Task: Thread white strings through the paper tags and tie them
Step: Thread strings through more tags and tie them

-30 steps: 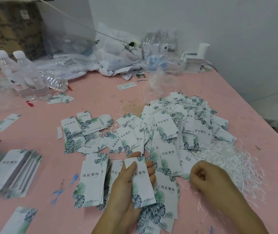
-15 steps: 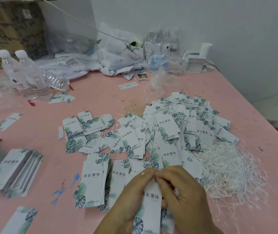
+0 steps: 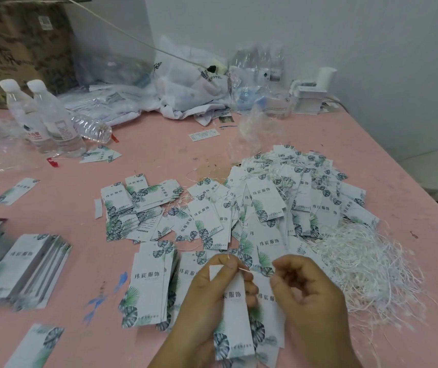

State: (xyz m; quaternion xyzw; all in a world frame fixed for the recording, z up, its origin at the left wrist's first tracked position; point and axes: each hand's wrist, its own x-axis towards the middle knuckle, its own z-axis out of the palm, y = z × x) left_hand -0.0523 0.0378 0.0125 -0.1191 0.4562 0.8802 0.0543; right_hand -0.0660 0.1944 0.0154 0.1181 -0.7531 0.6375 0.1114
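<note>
The left hand (image 3: 212, 296) pinches one paper tag (image 3: 235, 314) near its top edge, thumb on the face and fingers curled behind, holding it upright above the pink table (image 3: 159, 155). A thin white string (image 3: 245, 270) runs from the tag's top toward the right hand (image 3: 308, 290), whose fingers are curled in with the tips drawn together — whether they actually grip the string cannot be told, since the line blurs just short of them. Beneath both hands lie more loose tags (image 3: 148, 285), overlapping in short rows, so the held tag partly covers the ones under it. Just right of the right hand sits a tangled heap of white strings (image 3: 366, 264), touching the edge of a large mound of strung tags (image 3: 292, 192) farther back. A smaller scatter of tags (image 3: 130, 205) lies left of centre, and a neat stack of tags (image 3: 24, 266) stands well apart at the left edge. At the back left are two capped water bottles (image 3: 39, 115) upright and a crushed bottle (image 3: 90, 127) on its side — behind them a cardboard box (image 3: 21, 41), crumpled plastic bags (image 3: 186, 83) and a small white box (image 3: 309, 99) against the wall.
</note>
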